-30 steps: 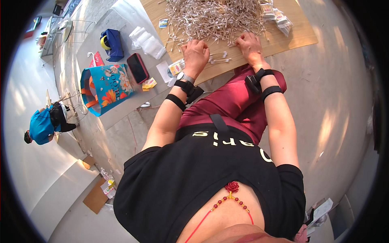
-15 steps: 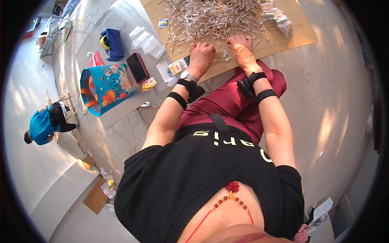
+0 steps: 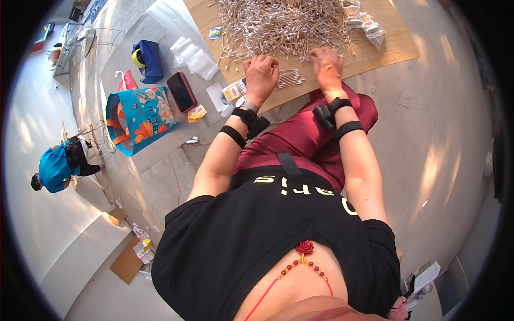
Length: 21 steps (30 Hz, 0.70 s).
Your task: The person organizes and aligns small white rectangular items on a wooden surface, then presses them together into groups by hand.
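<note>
A large heap of cotton swabs [image 3: 284, 25] covers the far part of the wooden board [image 3: 383, 64]. At the heap's near edge, my left hand [image 3: 261, 79] is closed with its fingers curled; what they hold, if anything, is hidden. My right hand [image 3: 328, 68] also has bent fingers, closed at the swabs by the heap's near right edge, and its fingertips' contents cannot be made out. Between the hands lies a small row of aligned swabs [image 3: 290, 78]. Beside my left wrist is a small pack of swabs with a yellow and white label [image 3: 232, 92].
Bagged swab packs [image 3: 373, 28] lie at the board's right. To the left are a blue tape dispenser [image 3: 151, 61], clear plastic bags [image 3: 194, 58], a phone [image 3: 182, 92], yellow labels [image 3: 197, 113] and a floral blue bag [image 3: 142, 120]. Another person [image 3: 59, 163] sits farther left.
My left hand has shifted slightly left, uncovering more of the small swab row. My right hand has moved a little to the right, away from the left hand.
</note>
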Available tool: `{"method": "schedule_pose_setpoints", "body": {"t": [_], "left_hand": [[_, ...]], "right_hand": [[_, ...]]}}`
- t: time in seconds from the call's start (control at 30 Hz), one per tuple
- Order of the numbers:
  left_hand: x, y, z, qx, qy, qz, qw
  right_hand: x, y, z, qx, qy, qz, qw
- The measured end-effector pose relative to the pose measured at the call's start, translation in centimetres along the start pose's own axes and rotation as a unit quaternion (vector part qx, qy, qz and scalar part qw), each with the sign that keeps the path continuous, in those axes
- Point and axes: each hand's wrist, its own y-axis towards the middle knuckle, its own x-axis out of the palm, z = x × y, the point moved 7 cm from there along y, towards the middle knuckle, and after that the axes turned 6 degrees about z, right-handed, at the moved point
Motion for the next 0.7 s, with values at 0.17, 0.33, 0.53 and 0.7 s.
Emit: {"method": "schedule_pose_setpoints", "body": {"t": [0.17,0.33,0.53,0.7], "left_hand": [[1.8,1.0,0.5,0.008,-0.004,0.001,1.0],[3.5,1.8,2.1,0.02,-0.007,-0.016,1.0],[5.5,2.3,3.6,0.014,0.024,-0.045,0.999],[6.4,2.5,3.7,0.004,0.042,-0.048,0.998]], "right_hand": [[-1.7,0.4,4.7,0.057,0.013,0.038,0.998],[-1.7,-0.3,5.8,0.062,0.026,-0.014,0.998],[-3.6,-2.1,11.4,0.206,0.002,0.014,0.978],[-2.9,-2.4,11.0,0.218,0.037,-0.047,0.974]]}}
